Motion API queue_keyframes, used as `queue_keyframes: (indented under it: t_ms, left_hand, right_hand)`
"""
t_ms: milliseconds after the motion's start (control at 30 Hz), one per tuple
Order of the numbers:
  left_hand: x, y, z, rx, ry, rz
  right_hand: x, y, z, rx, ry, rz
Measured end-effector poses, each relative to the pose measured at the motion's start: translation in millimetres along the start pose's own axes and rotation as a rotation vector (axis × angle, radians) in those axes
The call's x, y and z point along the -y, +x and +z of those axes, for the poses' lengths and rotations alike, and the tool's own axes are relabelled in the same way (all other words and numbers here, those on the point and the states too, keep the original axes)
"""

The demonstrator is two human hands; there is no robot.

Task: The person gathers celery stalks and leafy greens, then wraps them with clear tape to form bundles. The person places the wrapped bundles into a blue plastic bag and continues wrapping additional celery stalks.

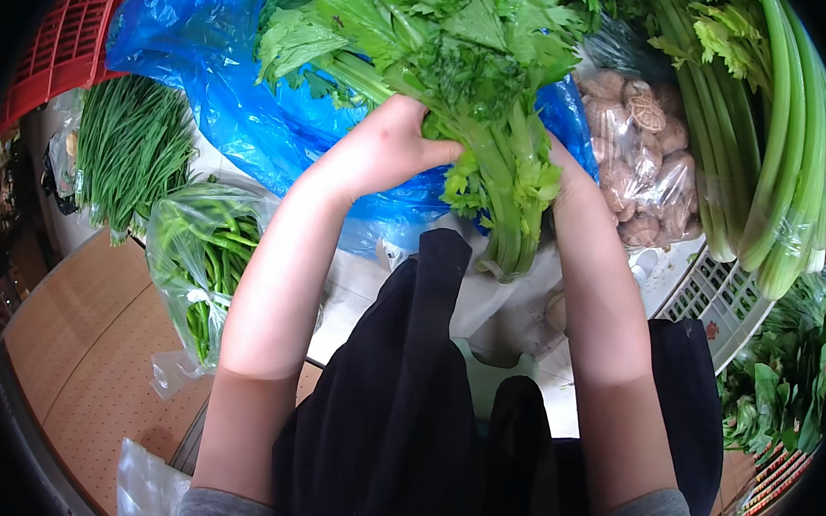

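Observation:
A leafy bunch of celery (499, 185) is between my hands, its stalk base pointing down towards me, above an open blue plastic bag (237, 119). My left hand (392, 140) reaches into the leaves with its thumb stretched to the right; the fingers are hidden behind the greens. My right hand (557, 164) is at the right side of the stalks, mostly hidden by them, so its grip cannot be seen. Other celery leaves and a stalk (357, 74) lie in the blue bag beyond my left hand.
Right: a clear bag of mushrooms (646, 159), long celery stalks (787, 174), a white plastic basket (726, 298) and leafy greens (774, 386). Left: a red plastic crate (57, 37), thin green chives (132, 148) and a clear bag of green peppers (207, 259). Dark clothing (397, 399) hangs below my hands.

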State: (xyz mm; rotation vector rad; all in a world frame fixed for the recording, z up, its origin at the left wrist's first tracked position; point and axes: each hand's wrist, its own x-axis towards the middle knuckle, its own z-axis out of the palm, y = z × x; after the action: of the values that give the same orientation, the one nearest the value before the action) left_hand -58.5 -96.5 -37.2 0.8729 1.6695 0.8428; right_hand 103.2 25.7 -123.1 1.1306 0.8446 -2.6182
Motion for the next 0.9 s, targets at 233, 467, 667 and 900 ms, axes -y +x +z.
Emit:
queue_keyframes:
  t_ms: [233, 467, 667, 900]
  left_hand:
    - [-15.4, 0.5, 6.2, 0.026, -0.106, -0.028]
    - [-9.1, 14.0, 22.5, 0.060, -0.114, 0.139]
    - [-6.0, 40.9, 41.8, -0.101, 0.025, 0.092]
    - [-8.4, 64.0, 45.6, -0.094, 0.107, 0.111]
  right_hand:
    - [-14.9, -45.6, 23.5, -0.707, -0.342, -0.845]
    - [-86.5, -112.6, 76.3, -0.690, -0.764, -1.054]
    - [-101.1, -56.0, 105.1, -0.679, 0.111, -0.595]
    - [-66.2, -19.9, 91.9, -0.503, 0.433, -0.541]
